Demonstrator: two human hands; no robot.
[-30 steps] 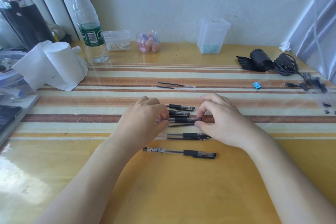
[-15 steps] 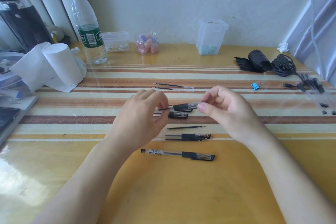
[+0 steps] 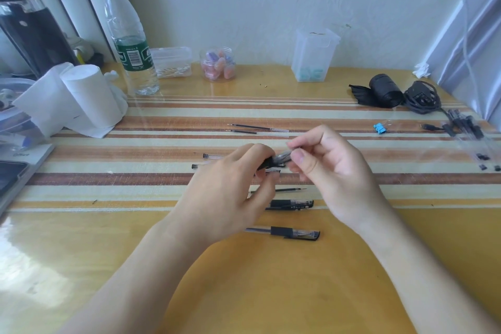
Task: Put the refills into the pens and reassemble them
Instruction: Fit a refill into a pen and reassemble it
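Note:
Both hands hold one black-gripped clear pen (image 3: 279, 159) just above the striped mat. My left hand (image 3: 230, 192) pinches its grip end and my right hand (image 3: 328, 168) pinches its clear cap end. Under the hands lie two more clear pen barrels (image 3: 210, 156), mostly hidden. A loose black refill (image 3: 288, 189) rests below them. Nearer me lie a capped pen (image 3: 292, 203) and another capped pen (image 3: 287, 233). Two refills (image 3: 257, 127) lie farther back on the mat.
A water bottle (image 3: 130, 46) and a paper roll (image 3: 86, 97) stand at the back left. Small plastic containers (image 3: 314, 57) line the wall. A black strap and cable bundle (image 3: 393, 95), a blue clip (image 3: 379, 128) and a bag of pens (image 3: 469, 133) lie at the right.
Both hands picked a pen up off the mat and raised it. My left hand has slid right along it toward my right hand.

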